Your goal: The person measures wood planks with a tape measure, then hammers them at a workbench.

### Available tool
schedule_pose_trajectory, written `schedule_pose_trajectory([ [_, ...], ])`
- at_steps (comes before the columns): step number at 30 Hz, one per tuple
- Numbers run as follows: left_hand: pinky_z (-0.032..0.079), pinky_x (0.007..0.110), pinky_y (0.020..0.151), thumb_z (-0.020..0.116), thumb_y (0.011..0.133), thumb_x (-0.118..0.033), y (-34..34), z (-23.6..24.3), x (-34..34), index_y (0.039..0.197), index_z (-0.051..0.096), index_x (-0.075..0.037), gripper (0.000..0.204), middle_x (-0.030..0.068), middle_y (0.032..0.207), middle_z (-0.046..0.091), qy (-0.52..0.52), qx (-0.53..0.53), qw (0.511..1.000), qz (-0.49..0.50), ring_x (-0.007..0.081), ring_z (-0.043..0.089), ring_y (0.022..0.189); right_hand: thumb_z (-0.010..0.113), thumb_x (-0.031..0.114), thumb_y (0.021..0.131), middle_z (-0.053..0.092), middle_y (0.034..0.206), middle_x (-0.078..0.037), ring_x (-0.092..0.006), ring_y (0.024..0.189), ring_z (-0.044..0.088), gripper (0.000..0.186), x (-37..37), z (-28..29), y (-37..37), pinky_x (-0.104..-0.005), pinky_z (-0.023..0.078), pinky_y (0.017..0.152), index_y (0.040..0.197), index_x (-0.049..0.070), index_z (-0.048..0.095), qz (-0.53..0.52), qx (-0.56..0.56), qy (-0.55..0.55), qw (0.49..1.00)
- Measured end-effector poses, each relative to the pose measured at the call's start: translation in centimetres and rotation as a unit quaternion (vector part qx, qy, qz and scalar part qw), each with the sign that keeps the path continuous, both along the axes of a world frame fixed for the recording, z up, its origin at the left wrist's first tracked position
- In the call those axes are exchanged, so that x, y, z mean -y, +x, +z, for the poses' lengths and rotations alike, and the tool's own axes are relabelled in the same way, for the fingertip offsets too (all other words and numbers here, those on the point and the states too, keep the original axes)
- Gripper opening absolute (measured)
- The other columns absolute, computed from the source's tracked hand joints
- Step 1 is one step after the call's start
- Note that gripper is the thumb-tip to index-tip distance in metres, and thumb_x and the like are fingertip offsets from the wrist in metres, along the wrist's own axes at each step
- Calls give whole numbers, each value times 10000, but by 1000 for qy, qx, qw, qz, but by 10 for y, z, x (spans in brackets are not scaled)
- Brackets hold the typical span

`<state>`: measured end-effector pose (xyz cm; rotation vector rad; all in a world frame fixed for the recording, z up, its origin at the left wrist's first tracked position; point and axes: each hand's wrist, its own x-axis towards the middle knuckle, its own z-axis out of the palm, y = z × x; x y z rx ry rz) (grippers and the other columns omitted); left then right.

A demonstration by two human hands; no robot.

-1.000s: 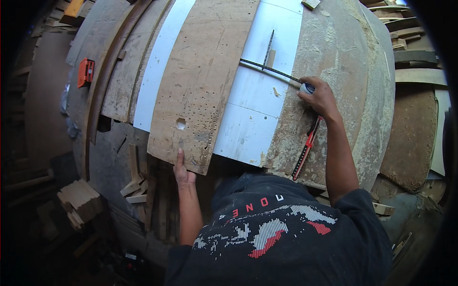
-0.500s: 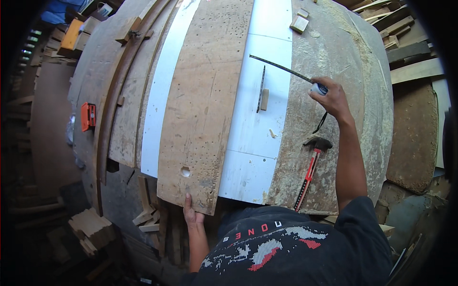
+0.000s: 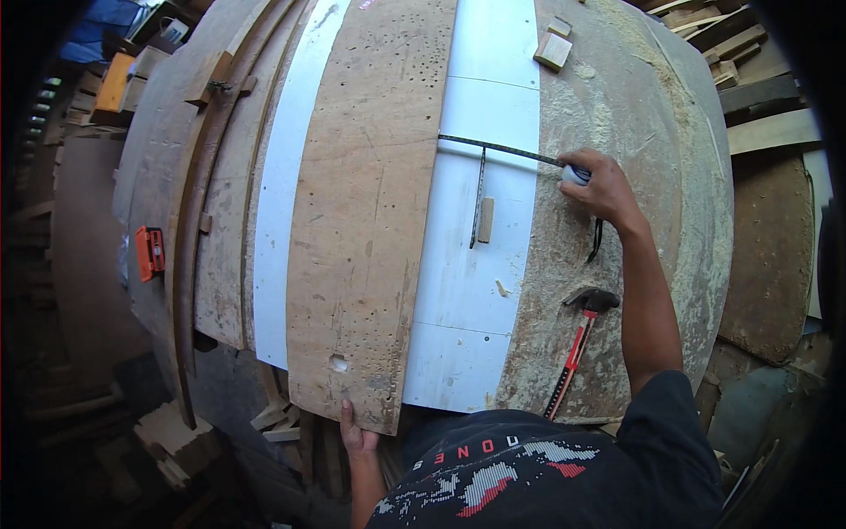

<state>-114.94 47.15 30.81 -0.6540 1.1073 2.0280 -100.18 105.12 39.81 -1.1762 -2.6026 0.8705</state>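
Observation:
My right hand is closed around a tape measure. Its dark blade runs leftward over the white panel, its end at the right edge of the long brown plywood board. A dark strap hangs below that hand. My left hand grips the near end of the plywood, thumb on top and fingers hidden underneath. On the white panel, right of the plywood, lie a thin dark pencil-like strip and a small wood block.
A hammer with a red and black handle lies near my right forearm. Small wood blocks sit farther back. An orange case, long wooden strips and a clamp-like piece lie on the left. Stacked timber stands beyond the right edge.
The tape's end has moved from over the white panel to the plywood's right edge, and its blade lies flatter. My left hand keeps its grip. The whole view has shifted slightly.

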Motion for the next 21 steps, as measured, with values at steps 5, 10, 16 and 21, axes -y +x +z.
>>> schedule_pose_trajectory([
  [5, 371, 540, 1082, 691, 879, -259, 0, 3, 0, 1449, 331, -79, 698, 129, 1427, 450, -4, 4, 1000, -4, 324, 447, 1296, 726, 146, 718, 657, 1073, -139, -293, 992, 630, 412, 1, 5, -3, -358, 486, 917, 1113, 43, 675, 1, 3, -16, 1000],
  [10, 367, 540, 1086, 690, 880, -259, 0, 7, -6, 1453, 323, -82, 703, 129, 1430, 446, 4, -12, 1000, -20, 325, 441, 1301, 736, 132, 719, 660, 1098, -137, -282, 1005, 633, 422, -1, 8, -3, -351, 487, 929, 1127, 48, 674, -3, 26, -23, 999],
  [16, 371, 519, 1094, 730, 844, -249, 1, 7, -6, 1458, 296, -51, 778, 146, 1419, 442, -17, -21, 1000, -8, 334, 436, 1302, 720, 137, 711, 660, 1114, -151, -294, 1014, 638, 422, -3, 6, -3, -353, 490, 932, 1118, 37, 678, 11, 12, -22, 1000],
  [21, 381, 508, 1090, 738, 834, -213, 1, 11, -11, 1457, 298, -51, 780, 138, 1409, 451, -14, -45, 999, -12, 324, 448, 1291, 712, 152, 710, 663, 1101, -163, -304, 1006, 641, 422, -5, 5, 0, -360, 493, 928, 1113, 32, 679, 19, 12, -9, 1000],
])
